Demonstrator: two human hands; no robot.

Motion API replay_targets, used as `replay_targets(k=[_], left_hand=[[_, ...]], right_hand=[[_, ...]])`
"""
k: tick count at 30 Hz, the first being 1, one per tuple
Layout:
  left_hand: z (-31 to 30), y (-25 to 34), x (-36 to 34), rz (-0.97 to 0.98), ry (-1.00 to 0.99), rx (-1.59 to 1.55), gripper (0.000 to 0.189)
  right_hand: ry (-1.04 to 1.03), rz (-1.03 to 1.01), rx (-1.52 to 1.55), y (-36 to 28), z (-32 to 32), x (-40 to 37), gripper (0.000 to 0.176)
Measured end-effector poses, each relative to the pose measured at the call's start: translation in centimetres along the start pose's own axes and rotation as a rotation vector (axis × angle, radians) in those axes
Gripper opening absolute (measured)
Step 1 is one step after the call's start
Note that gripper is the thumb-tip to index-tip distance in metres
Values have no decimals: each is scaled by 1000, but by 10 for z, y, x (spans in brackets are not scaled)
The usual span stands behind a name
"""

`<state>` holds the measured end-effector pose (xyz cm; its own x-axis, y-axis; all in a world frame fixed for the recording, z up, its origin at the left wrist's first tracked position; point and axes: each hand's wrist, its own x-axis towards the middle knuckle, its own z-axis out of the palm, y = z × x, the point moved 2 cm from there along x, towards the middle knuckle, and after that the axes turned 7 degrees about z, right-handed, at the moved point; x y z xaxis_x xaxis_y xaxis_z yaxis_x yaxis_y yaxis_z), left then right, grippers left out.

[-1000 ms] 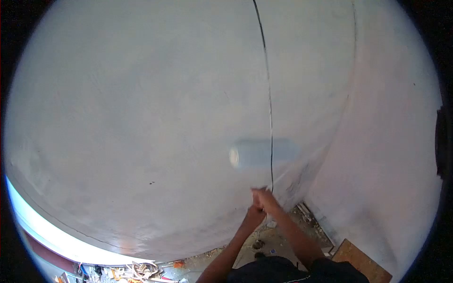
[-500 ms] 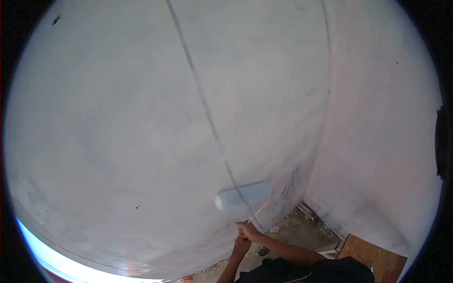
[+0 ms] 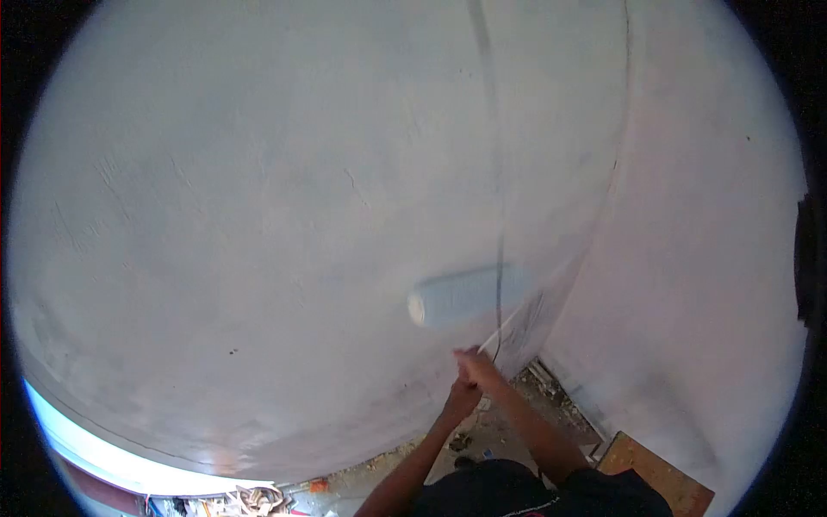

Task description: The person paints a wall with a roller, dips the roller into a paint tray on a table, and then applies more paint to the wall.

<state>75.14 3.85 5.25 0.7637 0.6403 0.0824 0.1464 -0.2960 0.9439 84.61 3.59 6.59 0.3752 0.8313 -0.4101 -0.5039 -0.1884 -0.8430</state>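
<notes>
With both hands closed one above the other right of centre in the lower half of the frame, the right hand [image 3: 475,367] clenches around the base of a thin pale rod [image 3: 500,330], and the left hand [image 3: 463,396] is closed just below it; what lies inside its fist is hidden. Above them, right of centre, the pale blue paint roller [image 3: 469,295] lies against the wall [image 3: 258,215], crossed by a dark cord [image 3: 497,172] from the top edge. A brown board [image 3: 656,476] sits at lower right.
</notes>
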Motion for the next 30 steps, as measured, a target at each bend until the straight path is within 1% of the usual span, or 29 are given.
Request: replay_targets(k=[2,5,6,7,9,10,11,13,14,15,16,18,19,20,21,22,24,25,26,28,29,30], left_hand=[[10,25,23,-98,-141,-50,23],[30,15,42,33,-46,-145,22],[35,3,41,6,-66,-186,20],[41,-13,36,-19,-87,-228,18],[69,-72,20,-69,-106,-284,14],[91,-124,6,-95,-103,-299,12],[106,-153,-1,-109,-100,-312,10],[113,-167,-19,-247,-71,-451,8],[114,-173,-25,-320,-54,-519,9],[111,-165,-25,-246,-46,-524,10],[104,-145,-17,-168,-36,-528,11],[82,-84,5,123,18,-397,14],[71,-42,22,345,67,-264,16],[65,0,31,183,23,-431,16],[62,28,44,23,-18,-596,17],[62,39,60,-4,-66,-545,18],[71,46,75,-66,-160,-444,19],[76,42,74,42,-52,-435,19],[85,36,70,152,57,-422,19],[118,-27,48,367,114,-294,19],[132,-58,35,305,86,-306,19],[143,-83,22,177,34,-347,20]], right_hand=[[-27,23,44,-48,-7,-22,30],[-77,-79,-161,-71,-16,-26,35],[-12,-112,-300,-68,-18,-27,39],[-17,-72,-315,-52,-26,-19,39],[-19,11,-333,6,-51,5,38],[-38,-134,-493,40,-58,10,37],[-54,-291,-657,69,-66,18,36],[-48,-357,-770,80,-70,13,34],[-25,-269,-715,85,-68,14,34],[-20,-261,-741,79,-67,12,34],[-16,-254,-768,73,-66,10,34],[-40,-404,-990,34,-67,14,35],[26,-585,-892,8,-66,19,37],[45,-513,-781,-24,-62,14,38],[69,-447,-665,-57,-59,8,40],[54,-138,-543,-90,-54,-10,42],[146,-100,-595,-111,-54,-20,39],[192,-86,-624,-115,-55,-21,39],[173,-56,-658,-103,-60,-18,40],[133,-4,-722,-49,-77,-7,41],[171,-12,-796,-14,-87,0,42],[210,-21,-868,26,-100,9,44]])
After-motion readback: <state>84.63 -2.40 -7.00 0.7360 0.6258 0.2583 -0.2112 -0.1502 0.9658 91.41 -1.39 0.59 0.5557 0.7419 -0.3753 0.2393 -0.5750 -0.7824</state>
